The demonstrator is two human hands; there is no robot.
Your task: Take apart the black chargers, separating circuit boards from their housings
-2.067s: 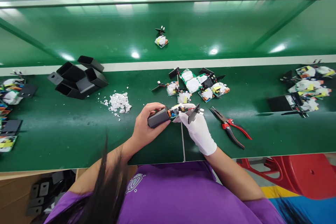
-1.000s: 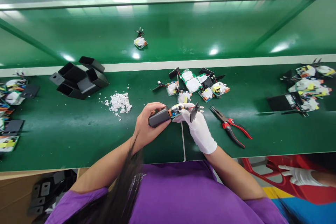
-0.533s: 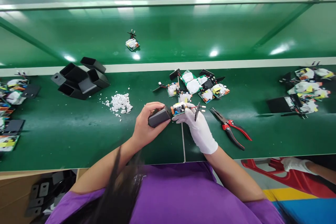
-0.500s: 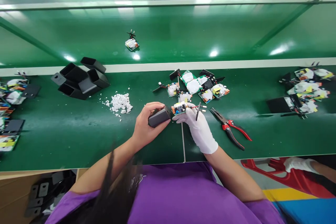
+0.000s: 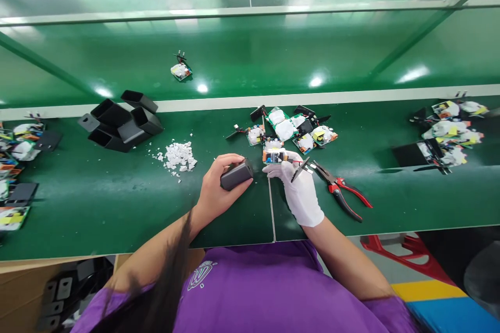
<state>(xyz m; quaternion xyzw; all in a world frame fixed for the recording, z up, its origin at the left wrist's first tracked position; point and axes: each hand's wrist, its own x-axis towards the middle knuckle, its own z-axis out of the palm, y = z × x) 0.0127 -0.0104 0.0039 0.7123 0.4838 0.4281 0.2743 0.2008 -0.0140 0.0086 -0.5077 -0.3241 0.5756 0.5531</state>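
My bare left hand [image 5: 219, 187] is wrapped round a black plastic housing [image 5: 236, 174], which lies tilted across the fingers. Just to the right, my white-gloved right hand [image 5: 299, 190] grips a circuit board [image 5: 275, 156] with orange and dark parts on it. From that board a red wire runs to a black plug plate [image 5: 300, 169] with two metal pins, hanging over the glove. A gap separates the housing from the board. Beyond my right hand lies a cluster of circuit boards [image 5: 284, 129] with white filler and black plug plates. Red-handled pliers [image 5: 342, 190] rest close to the glove.
A heap of white chips [image 5: 180, 156] lies left of my hands, with stacked black housings [image 5: 124, 120] behind it. More boards [image 5: 453, 132] sit at the right and others [image 5: 23, 145] at the far left. One board [image 5: 180, 69] lies beyond the white strip. A red stool [image 5: 406, 257] stands below right.
My right hand has drawn the circuit board slightly right, widening the gap to the housing, and the plug plate has tilted. The view has shifted a little; a gloved hand at lower right is gone.
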